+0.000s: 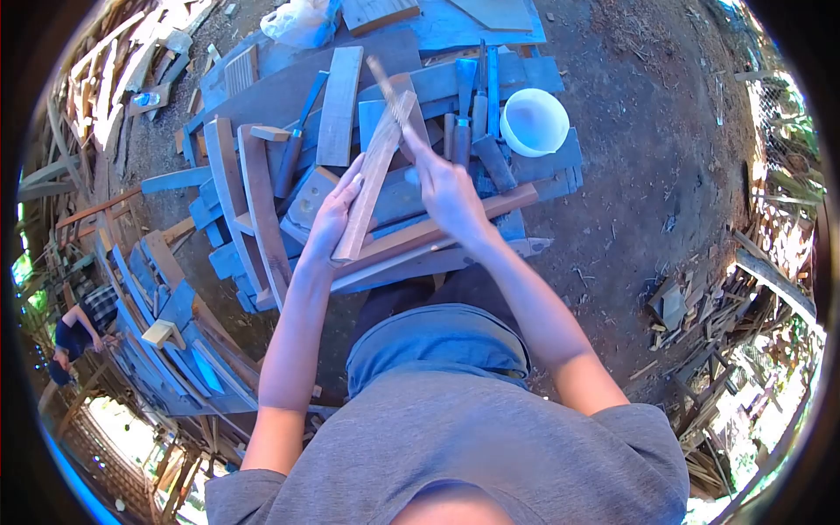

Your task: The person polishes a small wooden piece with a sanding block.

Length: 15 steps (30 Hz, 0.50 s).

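My left hand [333,214] is wrapped round the lower part of a slanting wooden piece [377,171] above the workbench. My right hand [448,194] is closed on a slim stick-like tool [385,87], which crosses the upper end of that piece; the tool's exact kind is unclear. Right of the hands lie chisels with blue blades [465,87] and dark handles. A flat board [340,105] rests just beyond my left hand. Behind my forearms a reddish wooden bar [437,229] lies along the near side of the bench.
A white bucket [535,122] stands on the bench's right side. Curved wooden pieces [261,210] lie at its left. A plastic bag [300,22] is at the far edge. Another person [77,332] works at the far left. Wood scraps [687,306] lie on the ground at right.
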Each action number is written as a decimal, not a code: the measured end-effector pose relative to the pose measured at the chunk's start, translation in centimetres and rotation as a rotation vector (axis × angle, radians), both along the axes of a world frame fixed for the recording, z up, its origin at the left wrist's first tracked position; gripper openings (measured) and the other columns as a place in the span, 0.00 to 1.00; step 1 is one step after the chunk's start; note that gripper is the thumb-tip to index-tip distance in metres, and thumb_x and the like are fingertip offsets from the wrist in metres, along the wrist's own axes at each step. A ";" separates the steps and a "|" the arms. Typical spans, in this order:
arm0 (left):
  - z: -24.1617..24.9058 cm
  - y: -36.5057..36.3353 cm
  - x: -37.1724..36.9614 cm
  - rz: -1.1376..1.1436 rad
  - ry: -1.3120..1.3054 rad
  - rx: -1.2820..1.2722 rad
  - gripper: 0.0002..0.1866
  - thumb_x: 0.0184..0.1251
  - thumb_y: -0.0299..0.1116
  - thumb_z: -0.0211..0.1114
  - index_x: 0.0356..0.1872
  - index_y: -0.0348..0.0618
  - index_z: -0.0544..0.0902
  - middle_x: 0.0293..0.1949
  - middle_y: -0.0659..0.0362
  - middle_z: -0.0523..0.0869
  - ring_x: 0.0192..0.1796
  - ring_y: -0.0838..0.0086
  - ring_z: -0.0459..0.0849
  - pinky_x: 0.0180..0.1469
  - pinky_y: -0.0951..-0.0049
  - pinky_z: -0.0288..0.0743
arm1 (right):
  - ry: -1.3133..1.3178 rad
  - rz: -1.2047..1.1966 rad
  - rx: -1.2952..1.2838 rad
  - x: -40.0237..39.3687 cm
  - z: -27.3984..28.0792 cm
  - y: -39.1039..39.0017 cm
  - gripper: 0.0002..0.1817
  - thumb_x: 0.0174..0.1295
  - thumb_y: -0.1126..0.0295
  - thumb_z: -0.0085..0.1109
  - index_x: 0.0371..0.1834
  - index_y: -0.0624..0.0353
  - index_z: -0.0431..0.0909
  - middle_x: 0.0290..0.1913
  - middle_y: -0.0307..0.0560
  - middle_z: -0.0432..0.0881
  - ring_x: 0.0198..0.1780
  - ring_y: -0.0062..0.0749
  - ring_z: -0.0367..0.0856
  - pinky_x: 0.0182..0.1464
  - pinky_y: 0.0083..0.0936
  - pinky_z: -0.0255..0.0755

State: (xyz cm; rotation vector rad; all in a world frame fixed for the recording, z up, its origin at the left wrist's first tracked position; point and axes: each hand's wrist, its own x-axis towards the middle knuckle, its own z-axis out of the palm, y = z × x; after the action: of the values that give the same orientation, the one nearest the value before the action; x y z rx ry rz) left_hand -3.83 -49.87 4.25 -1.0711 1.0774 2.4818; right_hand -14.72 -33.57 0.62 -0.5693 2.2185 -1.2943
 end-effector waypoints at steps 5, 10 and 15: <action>0.0 0.2 -0.3 -0.057 -0.087 -0.110 0.25 0.81 0.40 0.46 0.76 0.61 0.59 0.33 0.63 0.80 0.22 0.83 0.77 0.20 0.82 0.75 | 0.058 0.005 0.074 -3.2 -2.0 -1.7 0.24 0.73 0.69 0.43 0.73 0.47 0.64 0.45 0.61 0.85 0.47 0.57 0.84 0.48 0.44 0.78; 0.2 0.0 0.0 -0.042 -0.028 -0.030 0.25 0.81 0.39 0.45 0.76 0.58 0.59 0.33 0.62 0.80 0.24 0.83 0.77 0.23 0.82 0.76 | -0.063 0.049 0.053 -0.5 0.1 -0.4 0.24 0.73 0.68 0.44 0.73 0.47 0.65 0.49 0.61 0.83 0.48 0.53 0.85 0.48 0.43 0.78; 0.5 0.0 -1.0 -0.032 -0.051 -0.130 0.25 0.82 0.39 0.43 0.76 0.57 0.59 0.33 0.62 0.80 0.24 0.83 0.76 0.23 0.82 0.75 | 0.037 -0.026 0.112 -3.2 -2.3 -2.2 0.24 0.72 0.67 0.45 0.72 0.47 0.65 0.48 0.62 0.83 0.47 0.56 0.84 0.48 0.43 0.77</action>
State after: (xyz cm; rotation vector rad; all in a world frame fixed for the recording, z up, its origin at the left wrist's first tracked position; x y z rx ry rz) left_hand -4.85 -49.83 4.80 -1.1365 1.2448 2.3747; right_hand -17.97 -35.80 -1.65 -0.5278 2.3193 -1.1729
